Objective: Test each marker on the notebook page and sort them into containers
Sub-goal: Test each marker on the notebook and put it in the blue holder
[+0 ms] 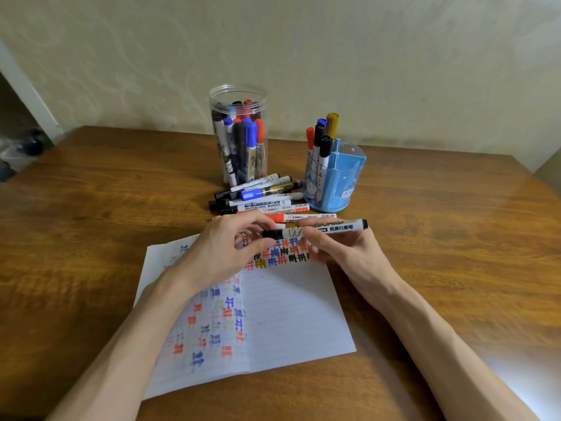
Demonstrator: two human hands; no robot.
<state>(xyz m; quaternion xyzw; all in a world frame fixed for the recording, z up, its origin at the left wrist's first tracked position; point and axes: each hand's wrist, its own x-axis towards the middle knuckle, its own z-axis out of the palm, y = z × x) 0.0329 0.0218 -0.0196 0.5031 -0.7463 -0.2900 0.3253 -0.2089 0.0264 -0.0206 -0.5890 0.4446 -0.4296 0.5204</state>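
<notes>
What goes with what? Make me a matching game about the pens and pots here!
Things:
1 tall jar
2 round holder
3 black-capped marker
4 notebook

Matches:
a held by the left hand and right hand
b lying open, scribbled with colours
c blue, on the right
d see-through, on the left

Pairs: 1-d, 2-c, 3-a, 4-b

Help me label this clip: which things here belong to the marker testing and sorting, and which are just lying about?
Job: black-capped marker, held by left hand and right hand; notebook; loose markers; clear jar; blue holder.
Lying about: blurred floor clutter at far left.
</notes>
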